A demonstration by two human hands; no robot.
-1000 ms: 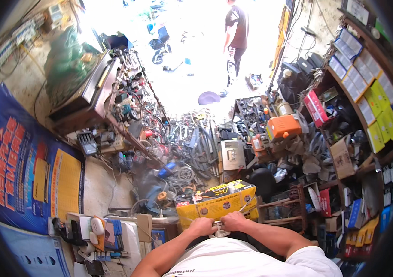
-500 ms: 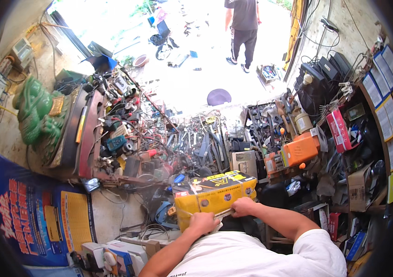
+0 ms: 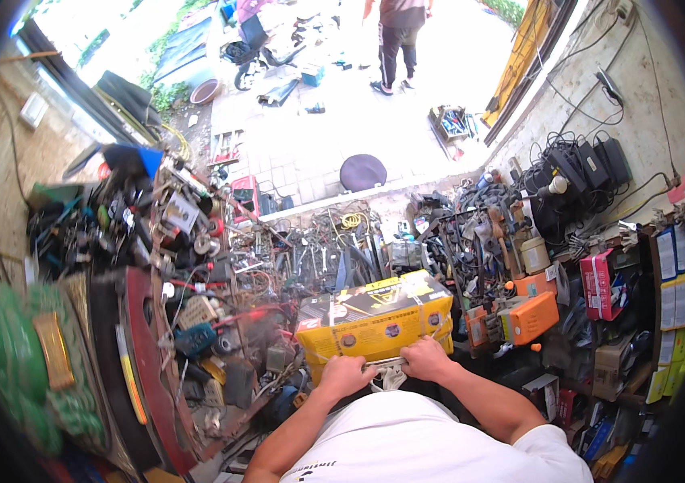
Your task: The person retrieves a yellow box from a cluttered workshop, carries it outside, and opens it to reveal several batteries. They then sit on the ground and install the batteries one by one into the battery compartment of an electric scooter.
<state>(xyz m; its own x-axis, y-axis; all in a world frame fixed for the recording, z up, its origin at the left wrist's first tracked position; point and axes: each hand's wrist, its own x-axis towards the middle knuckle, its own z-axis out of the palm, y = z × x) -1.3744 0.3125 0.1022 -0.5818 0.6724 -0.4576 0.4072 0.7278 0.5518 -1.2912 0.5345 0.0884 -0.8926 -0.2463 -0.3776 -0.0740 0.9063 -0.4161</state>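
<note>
A yellow cardboard box point(image 3: 366, 338) with a black printed top and a pale packing strap is right in front of my body. My left hand point(image 3: 345, 377) is closed at the lower left of its near side. At the lower right of that side, my right hand point(image 3: 428, 359) is closed too, fingers curled in at the edge. A thin pale strip runs along the edge between both hands, with a crumpled whitish piece point(image 3: 391, 377) hanging below it. My fingertips and the underside of the box are hidden.
Tools and parts crowd the workbench point(image 3: 322, 249) beyond the box. An orange case point(image 3: 533, 319) lies to the right, near a red box point(image 3: 598, 286). A green statue point(image 3: 8, 362) is at left. Outside the doorway stand a person point(image 3: 399, 40) and a round dark stool point(image 3: 363, 172).
The view has tilted and shifted left. My right hand has come lower and closer to my left along the box edge. The person outside appears higher in view.
</note>
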